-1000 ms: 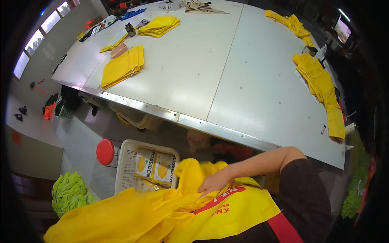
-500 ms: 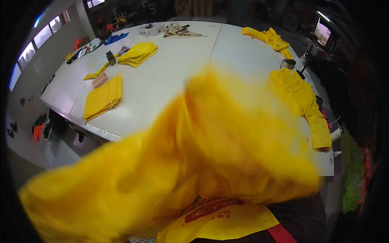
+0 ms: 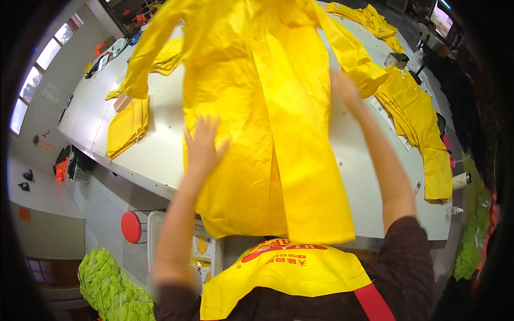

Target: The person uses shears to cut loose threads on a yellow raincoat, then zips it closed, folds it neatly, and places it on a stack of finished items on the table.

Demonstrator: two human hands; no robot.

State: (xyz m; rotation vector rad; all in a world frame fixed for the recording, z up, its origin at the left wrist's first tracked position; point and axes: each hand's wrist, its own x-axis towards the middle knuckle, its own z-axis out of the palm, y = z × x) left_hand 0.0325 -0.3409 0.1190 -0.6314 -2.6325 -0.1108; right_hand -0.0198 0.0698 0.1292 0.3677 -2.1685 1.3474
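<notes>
A long yellow raincoat (image 3: 230, 166) lies spread over the white table (image 3: 166, 128), its lower hem reaching past the near edge. One sleeve stretches to the far left and the other sleeve (image 3: 356, 61) to the right; its upper part runs out of the picture. My left hand (image 3: 203, 144) is open over the left side of the coat, fingers spread; whether it touches the cloth I cannot tell. Just right of the coat, below the right sleeve, my right hand (image 3: 348, 93) is blurred, its fingers seemingly stretched out and nothing visible in them.
Folded yellow garments (image 3: 128, 125) lie at the left, more yellow garments (image 3: 412, 107) along the right edge beside a small box (image 3: 396, 60). Near the floor at left are a red round stool (image 3: 131, 227) and a bright green heap (image 3: 112, 283). I wear a yellow apron (image 3: 289, 273).
The blurred yellow cloth that billowed before me now lies out across the table as a coat. Both hands have come into view, apart from the cloth's edges.
</notes>
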